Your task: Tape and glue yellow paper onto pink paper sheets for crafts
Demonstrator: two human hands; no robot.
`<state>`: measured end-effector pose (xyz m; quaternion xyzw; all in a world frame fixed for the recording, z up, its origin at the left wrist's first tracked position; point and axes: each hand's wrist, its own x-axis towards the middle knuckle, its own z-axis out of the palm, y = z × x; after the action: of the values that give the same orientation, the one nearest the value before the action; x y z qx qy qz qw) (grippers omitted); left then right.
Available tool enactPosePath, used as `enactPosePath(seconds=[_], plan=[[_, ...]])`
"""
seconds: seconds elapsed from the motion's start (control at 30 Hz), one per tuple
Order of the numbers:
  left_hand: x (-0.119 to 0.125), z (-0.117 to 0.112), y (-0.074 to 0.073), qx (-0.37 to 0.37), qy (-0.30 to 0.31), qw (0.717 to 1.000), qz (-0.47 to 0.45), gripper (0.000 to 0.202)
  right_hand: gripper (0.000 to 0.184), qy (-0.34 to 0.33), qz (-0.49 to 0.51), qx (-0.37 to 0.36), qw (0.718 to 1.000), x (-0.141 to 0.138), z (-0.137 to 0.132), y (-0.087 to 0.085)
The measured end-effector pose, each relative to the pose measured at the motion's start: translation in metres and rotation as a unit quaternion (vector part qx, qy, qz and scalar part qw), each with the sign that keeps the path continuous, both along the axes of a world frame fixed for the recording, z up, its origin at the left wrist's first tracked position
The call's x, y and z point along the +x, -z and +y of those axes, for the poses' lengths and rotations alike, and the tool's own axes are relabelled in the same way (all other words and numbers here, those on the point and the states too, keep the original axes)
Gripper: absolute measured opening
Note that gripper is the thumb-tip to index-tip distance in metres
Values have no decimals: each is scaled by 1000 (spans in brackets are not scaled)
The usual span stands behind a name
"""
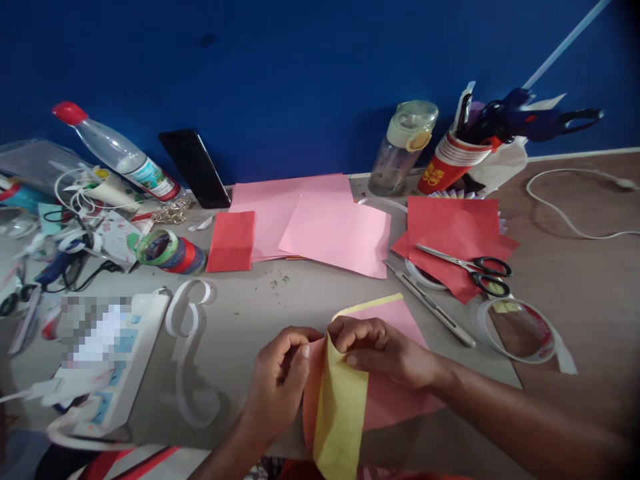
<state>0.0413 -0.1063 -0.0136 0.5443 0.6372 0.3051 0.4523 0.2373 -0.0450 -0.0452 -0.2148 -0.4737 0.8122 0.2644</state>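
In the head view, my left hand [283,373] is closed, pinching the upper edge of a pink and yellow paper sheet [343,407]. My right hand [385,350] grips the same sheet close by, its fingers curled at the top of a raised fold. The yellow side turns toward me along a strip that hangs past the table's front edge. Pink paper spreads out flat under and beyond my right hand, with a thin yellow border at its far edge. My curled fingers hide part of the fold.
Pink sheets [335,233] and red papers [450,223] lie farther back. Scissors [470,267], a craft knife [435,307] and a tape roll [520,330] are at the right. At left are a power strip [143,360], a curled white strip [187,367] and tape rolls [170,252].
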Motion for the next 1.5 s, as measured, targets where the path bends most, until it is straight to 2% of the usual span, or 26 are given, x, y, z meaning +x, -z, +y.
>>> enactPosePath(seconds=[0.17, 0.37, 0.5, 0.77, 0.87, 1.0, 1.13, 1.2, 1.3, 1.37, 1.5], plan=[[1, 1, 0, 1, -2, 1000, 1, 24, 15, 3, -22, 53, 998, 0, -1, -1], [2, 1, -2, 30, 13, 999, 10, 22, 16, 16, -63, 151, 986, -3, -1, -11], [4, 2, -4, 41, 20, 999, 17, 22, 16, 19, -77, 185, 979, -4, -4, -14], [7, 1, -11, 75, 9, 997, 22, 22, 44, 14, 3, 211, 977, 1, -5, -19], [7, 2, -11, 70, -32, 997, 29, 23, 52, 16, 20, 214, 976, 2, -8, -21], [8, 1, -4, 92, -108, 989, 36, 26, 63, 58, -29, 235, 970, -1, -24, -21], [14, -3, 6, 114, -100, 988, 32, 20, 81, 81, -108, 202, 970, -12, -45, -25], [18, -6, 9, 118, -90, 988, 32, 17, 75, 81, -130, 146, 977, -20, -51, -31], [21, -8, 8, 114, -80, 990, 28, 17, 45, 92, -173, 96, 976, -31, -55, -38], [19, -7, 4, 101, -87, 991, 26, 20, 32, 121, -202, 98, 967, -33, -54, -39], [12, -4, -3, 66, -131, 989, 10, 25, 34, 144, -219, 137, 955, -23, -53, -38]])
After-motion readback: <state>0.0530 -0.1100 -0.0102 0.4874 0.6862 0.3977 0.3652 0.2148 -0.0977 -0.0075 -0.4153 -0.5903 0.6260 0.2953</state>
